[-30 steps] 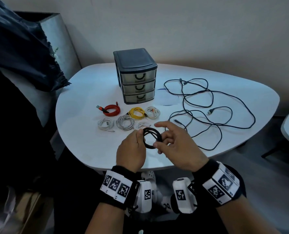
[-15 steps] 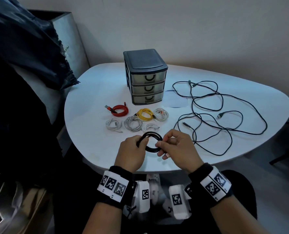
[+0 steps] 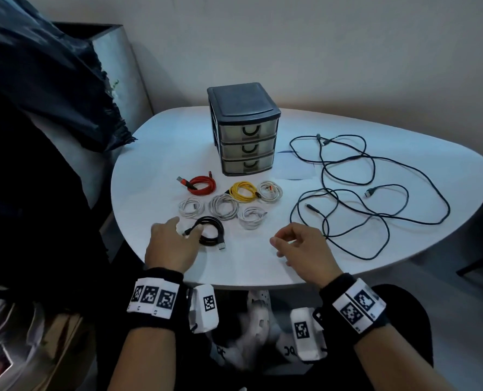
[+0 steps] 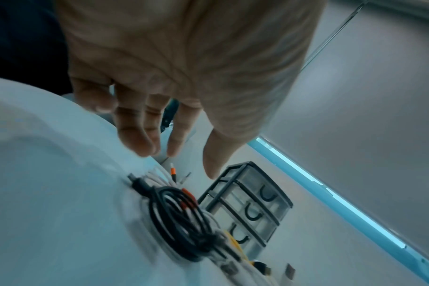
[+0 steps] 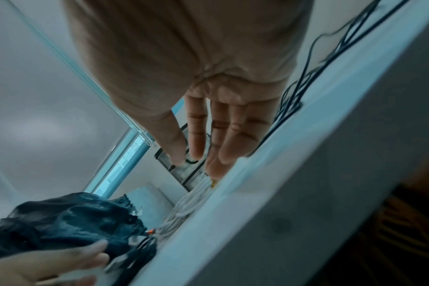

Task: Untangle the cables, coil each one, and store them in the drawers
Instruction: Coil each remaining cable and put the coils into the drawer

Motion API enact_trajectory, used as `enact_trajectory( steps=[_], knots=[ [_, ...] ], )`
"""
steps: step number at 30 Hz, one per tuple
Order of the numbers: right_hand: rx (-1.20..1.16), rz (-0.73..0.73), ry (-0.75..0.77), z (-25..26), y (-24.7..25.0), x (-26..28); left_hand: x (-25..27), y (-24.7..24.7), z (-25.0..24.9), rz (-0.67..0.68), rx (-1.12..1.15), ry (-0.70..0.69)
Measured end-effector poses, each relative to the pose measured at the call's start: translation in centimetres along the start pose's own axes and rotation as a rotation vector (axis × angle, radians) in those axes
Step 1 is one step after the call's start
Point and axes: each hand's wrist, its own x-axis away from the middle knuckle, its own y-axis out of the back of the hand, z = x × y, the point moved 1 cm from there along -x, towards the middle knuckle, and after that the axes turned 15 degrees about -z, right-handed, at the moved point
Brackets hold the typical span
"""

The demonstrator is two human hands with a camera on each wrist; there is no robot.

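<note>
A coiled black cable lies on the white table near its front edge. My left hand hovers just left of the coil with straight fingers, holding nothing. My right hand floats over the table to the coil's right, fingers loosely bent and empty. Behind the coil lie a red coil, a yellow coil and several white coils. A loose tangle of black cables sprawls at the right. The dark three-drawer unit stands at the back, all drawers closed.
A sheet of white paper lies right of the drawers. Dark cloth hangs over a grey box at the left. The table's front edge runs just ahead of my wrists.
Both hands held the black coil above the table edge; now it lies on the table further left, and both hands have let go. The right hand has drawn away to the right.
</note>
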Motion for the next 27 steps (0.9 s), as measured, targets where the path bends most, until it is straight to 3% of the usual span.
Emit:
enact_trajectory(
  steps=[4,9,15,19,23,27],
  knots=[
    [0.121,-0.108,0.043,-1.4,3.1,-1.0,1.6,-0.2,-2.3,-0.082,0.198,-0.086],
    [0.481,-0.218,0.092,-2.3,7.4,-3.1,3.8,-2.0,-6.5,0.034,0.389,-0.187],
    [1.040,0.014,0.127,-2.6,9.5,-6.0,6.8,-4.2,-11.0,0.220,0.462,-0.302],
    [0.959,-0.089,0.127,-0.3,11.6,-7.0,7.7,-4.5,-11.9,0.274,0.488,-0.314],
    [0.743,-0.312,0.186,4.3,14.8,-6.9,7.5,-4.0,-12.3,0.232,0.541,-0.313],
    [0.721,-0.251,0.294,7.3,14.3,-5.0,8.2,-3.1,-14.1,0.209,0.636,-0.381]
  ],
)
